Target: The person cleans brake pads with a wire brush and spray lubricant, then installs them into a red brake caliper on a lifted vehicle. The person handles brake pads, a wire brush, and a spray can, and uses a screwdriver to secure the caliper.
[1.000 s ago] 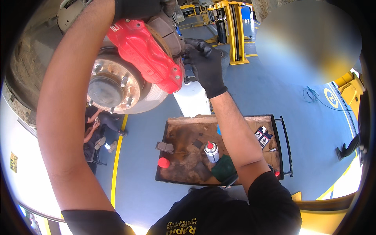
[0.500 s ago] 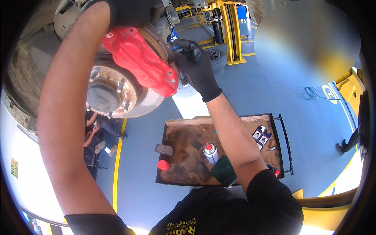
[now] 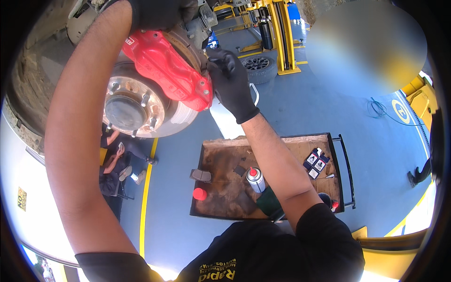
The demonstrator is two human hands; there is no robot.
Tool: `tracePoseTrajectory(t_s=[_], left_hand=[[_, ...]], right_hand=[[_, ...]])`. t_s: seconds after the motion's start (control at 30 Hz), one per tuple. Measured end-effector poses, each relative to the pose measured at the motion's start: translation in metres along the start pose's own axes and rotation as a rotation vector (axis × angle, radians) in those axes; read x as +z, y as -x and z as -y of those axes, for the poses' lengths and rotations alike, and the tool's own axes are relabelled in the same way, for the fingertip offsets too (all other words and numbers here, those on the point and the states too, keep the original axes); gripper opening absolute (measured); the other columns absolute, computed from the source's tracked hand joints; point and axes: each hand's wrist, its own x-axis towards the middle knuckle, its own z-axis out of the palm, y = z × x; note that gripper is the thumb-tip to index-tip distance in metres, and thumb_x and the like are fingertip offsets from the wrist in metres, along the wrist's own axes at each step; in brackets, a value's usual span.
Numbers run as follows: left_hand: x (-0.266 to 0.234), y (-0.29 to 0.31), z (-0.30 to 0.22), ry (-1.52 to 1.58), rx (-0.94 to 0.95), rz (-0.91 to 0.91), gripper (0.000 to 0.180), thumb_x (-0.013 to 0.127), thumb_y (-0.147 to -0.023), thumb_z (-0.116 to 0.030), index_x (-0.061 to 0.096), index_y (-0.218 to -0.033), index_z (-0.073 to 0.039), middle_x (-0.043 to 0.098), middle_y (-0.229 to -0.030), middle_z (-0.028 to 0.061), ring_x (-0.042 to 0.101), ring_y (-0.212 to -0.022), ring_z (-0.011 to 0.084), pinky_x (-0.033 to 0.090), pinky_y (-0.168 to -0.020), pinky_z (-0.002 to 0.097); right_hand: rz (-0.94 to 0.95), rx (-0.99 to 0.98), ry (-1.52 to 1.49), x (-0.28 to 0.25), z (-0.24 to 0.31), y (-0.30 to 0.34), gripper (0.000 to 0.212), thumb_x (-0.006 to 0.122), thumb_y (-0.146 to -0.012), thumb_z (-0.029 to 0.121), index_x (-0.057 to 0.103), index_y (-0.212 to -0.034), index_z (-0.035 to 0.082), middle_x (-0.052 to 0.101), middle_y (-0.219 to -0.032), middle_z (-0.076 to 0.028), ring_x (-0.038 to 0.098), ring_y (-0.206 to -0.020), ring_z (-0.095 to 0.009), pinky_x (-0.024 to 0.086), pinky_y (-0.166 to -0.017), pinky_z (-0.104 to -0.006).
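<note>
A red brake caliper (image 3: 167,70) sits over the brake disc (image 3: 176,120), beside a rusty wheel hub (image 3: 127,108) with bare studs. At the top edge, my left hand (image 3: 157,14), in a black glove, reaches behind the caliper's upper end. Its fingers are dark, partly cut off and hard to read. My right hand (image 3: 232,82), also black-gloved, is at the caliper's right side, close to its lower end. The fingers there are curled together, and whatever they grip is hidden.
Below stands a cart (image 3: 221,207) with a spray can (image 3: 255,179), red cap (image 3: 199,194), brake pad (image 3: 200,175), small box (image 3: 315,162) and green cloth (image 3: 268,202). Beyond are a loose wheel (image 3: 258,68) and yellow lift post (image 3: 283,42). A person (image 3: 115,164) sits at the left.
My right hand has shifted slightly left and down along the caliper, and a blue bit seen at its fingers is no longer visible. The view has tilted slightly; my left hand stays behind the caliper.
</note>
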Motion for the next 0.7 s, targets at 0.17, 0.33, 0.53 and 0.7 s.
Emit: tracePoseTrajectory(t_s=[0.17, 0.33, 0.53, 0.7], left_hand=[[-0.004, 0.005, -0.002, -0.053, -0.009, 0.046, 0.027, 0.066, -0.078, -0.020, 0.078, -0.099, -0.007, 0.074, -0.098, 0.0216, 0.071, -0.096, 0.0399, 0.056, -0.084, 0.0456], [0.004, -0.009, -0.005, -0.198, 0.066, 0.009, 0.024, 0.067, -0.079, -0.021, 0.078, -0.095, -0.008, 0.074, -0.095, 0.0215, 0.072, -0.093, 0.0381, 0.056, -0.082, 0.0461], [-0.008, 0.014, -0.006, -0.277, 0.079, 0.082, 0.021, 0.069, -0.080, -0.022, 0.078, -0.094, -0.010, 0.074, -0.098, 0.0193, 0.071, -0.093, 0.0359, 0.055, -0.080, 0.0449], [-0.019, 0.048, -0.023, 0.643, -0.140, -0.513, 0.024, 0.071, -0.083, -0.015, 0.075, -0.105, -0.005, 0.072, -0.106, 0.0161, 0.068, -0.096, 0.0363, 0.055, -0.084, 0.0425]], right_hand=[[0.056, -0.110, 0.158, -0.002, 0.002, -0.008, 0.020, 0.061, -0.095, 0.002, 0.065, -0.114, -0.005, 0.072, -0.097, -0.011, 0.069, -0.083, -0.013, 0.055, -0.075, -0.0285], [0.077, -0.155, 0.391, -0.027, -0.004, -0.020, 0.022, 0.065, -0.096, 0.003, 0.069, -0.117, -0.003, 0.070, -0.103, -0.008, 0.068, -0.095, -0.014, 0.054, -0.086, -0.0286], [0.164, -0.093, 0.442, -0.007, 0.009, -0.017, 0.018, 0.067, -0.096, 0.006, 0.073, -0.111, -0.001, 0.071, -0.107, -0.007, 0.067, -0.095, -0.014, 0.054, -0.085, -0.0287], [0.028, -0.059, 0.272, -0.033, 0.041, -0.044, 0.036, 0.062, -0.102, 0.020, 0.064, -0.133, 0.001, 0.069, -0.118, -0.005, 0.064, -0.103, -0.011, 0.052, -0.088, -0.0270]])
